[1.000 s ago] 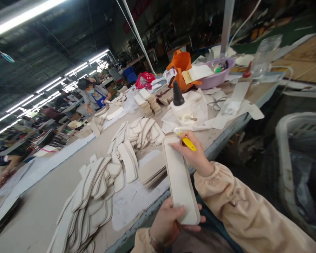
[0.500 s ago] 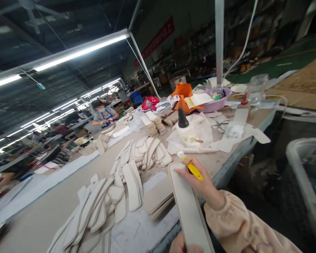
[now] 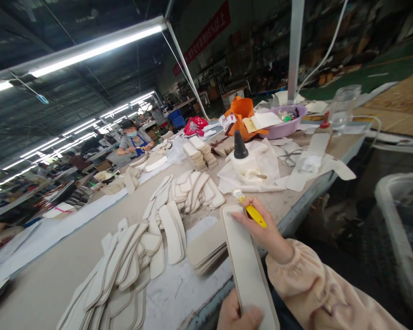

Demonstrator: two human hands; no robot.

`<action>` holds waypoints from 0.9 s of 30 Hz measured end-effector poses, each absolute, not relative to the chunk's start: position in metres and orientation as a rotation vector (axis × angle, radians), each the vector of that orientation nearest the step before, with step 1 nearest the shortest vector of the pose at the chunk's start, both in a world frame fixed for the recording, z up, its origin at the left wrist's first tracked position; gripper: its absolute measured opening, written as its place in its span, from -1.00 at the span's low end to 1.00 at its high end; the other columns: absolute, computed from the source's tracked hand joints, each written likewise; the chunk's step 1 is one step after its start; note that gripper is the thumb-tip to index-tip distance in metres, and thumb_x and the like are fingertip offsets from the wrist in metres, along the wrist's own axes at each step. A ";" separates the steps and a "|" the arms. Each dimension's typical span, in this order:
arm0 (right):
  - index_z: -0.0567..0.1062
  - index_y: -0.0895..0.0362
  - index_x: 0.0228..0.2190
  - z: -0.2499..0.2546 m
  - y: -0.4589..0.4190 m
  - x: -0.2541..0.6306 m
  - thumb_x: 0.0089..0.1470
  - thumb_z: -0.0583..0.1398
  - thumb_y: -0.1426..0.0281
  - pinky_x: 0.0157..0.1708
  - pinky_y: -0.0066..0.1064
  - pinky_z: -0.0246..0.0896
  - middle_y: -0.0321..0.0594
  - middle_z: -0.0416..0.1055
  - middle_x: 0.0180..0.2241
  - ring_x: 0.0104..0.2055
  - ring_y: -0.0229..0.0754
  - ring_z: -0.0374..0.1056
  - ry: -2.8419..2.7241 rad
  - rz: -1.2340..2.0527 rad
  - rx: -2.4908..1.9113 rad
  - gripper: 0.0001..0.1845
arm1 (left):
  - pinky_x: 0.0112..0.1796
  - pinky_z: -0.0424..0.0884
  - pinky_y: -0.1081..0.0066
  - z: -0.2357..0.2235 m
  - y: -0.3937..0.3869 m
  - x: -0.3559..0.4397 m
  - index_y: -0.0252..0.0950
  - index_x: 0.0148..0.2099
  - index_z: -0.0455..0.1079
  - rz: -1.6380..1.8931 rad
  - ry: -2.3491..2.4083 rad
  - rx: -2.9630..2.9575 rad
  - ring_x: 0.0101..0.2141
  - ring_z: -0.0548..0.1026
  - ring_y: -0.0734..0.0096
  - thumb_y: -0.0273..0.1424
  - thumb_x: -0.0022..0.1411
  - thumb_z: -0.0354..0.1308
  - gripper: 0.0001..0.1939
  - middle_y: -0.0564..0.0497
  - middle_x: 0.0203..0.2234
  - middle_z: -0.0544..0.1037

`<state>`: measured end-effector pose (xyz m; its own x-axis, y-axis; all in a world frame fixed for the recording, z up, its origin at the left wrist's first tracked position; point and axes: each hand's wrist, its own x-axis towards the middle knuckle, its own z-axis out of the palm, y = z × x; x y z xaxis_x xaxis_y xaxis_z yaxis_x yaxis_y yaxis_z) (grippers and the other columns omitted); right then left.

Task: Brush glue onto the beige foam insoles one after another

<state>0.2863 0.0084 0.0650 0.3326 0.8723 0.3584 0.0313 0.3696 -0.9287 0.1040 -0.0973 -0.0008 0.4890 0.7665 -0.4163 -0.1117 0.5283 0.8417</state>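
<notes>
A long pale strip with rounded corners (image 3: 247, 261) is gripped between both hands over the table's near edge. My left hand (image 3: 236, 312) pinches its lower end, thumb on top. My right hand (image 3: 263, 224) holds its upper end, thumb on the face, and also keeps a yellow-handled brush (image 3: 255, 215) between the fingers, white bristles pointing up and left. Just left of the strip lies a low stack of similar pieces (image 3: 206, 250). Farther left, a large heap of pale pieces (image 3: 124, 266) spreads over the table. A white pot with a black cone top (image 3: 241, 158) stands beyond the brush.
A lilac basin (image 3: 285, 128), an orange bag (image 3: 241, 117), scissors (image 3: 291, 158) and a glass jar (image 3: 344, 110) sit at the far right of the table (image 3: 72, 252). A grey plastic basket (image 3: 399, 229) stands to the right. A co-worker (image 3: 134, 140) sits across the table.
The view has tilted slightly, so the scene sits a little higher. More of my left hand shows at the strip's lower end. Both hands keep the same hold.
</notes>
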 end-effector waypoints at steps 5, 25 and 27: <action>0.26 0.04 -0.30 0.064 0.009 0.288 0.02 0.30 0.29 -0.44 -0.42 -0.01 -0.39 0.12 -0.43 -0.45 -0.28 0.05 -1.110 0.643 -1.032 -0.69 | -0.34 0.34 0.48 0.023 -0.101 0.104 -0.39 -0.09 0.45 0.625 0.938 0.901 -0.40 0.42 0.48 -0.31 0.08 0.29 -0.64 -0.05 -0.33 0.56; 0.24 0.04 -0.32 0.063 0.011 0.291 0.03 0.28 0.24 -0.50 -0.40 -0.02 -0.39 0.10 -0.48 -0.50 -0.27 0.04 -1.050 0.617 -1.109 -0.68 | -0.30 0.37 0.40 -0.010 -0.103 0.095 -0.33 -0.08 0.46 0.699 0.920 0.873 -0.35 0.48 0.32 -0.15 -0.05 0.34 -0.49 -0.08 -0.35 0.57; 0.24 0.04 -0.32 0.064 0.010 0.291 0.03 0.28 0.23 -0.49 -0.39 0.00 -0.37 0.12 -0.45 -0.48 -0.26 0.05 -1.055 0.623 -1.105 -0.69 | -0.32 0.37 0.39 -0.017 -0.104 0.095 -0.33 -0.09 0.46 0.712 0.942 0.873 -0.37 0.47 0.31 -0.11 -0.08 0.35 -0.46 -0.08 -0.36 0.56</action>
<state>0.2910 0.0097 0.0639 0.4052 0.8386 0.3642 0.0855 0.3619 -0.9283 0.0947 -0.1037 -0.0169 0.4193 0.8249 -0.3791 -0.1400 0.4713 0.8708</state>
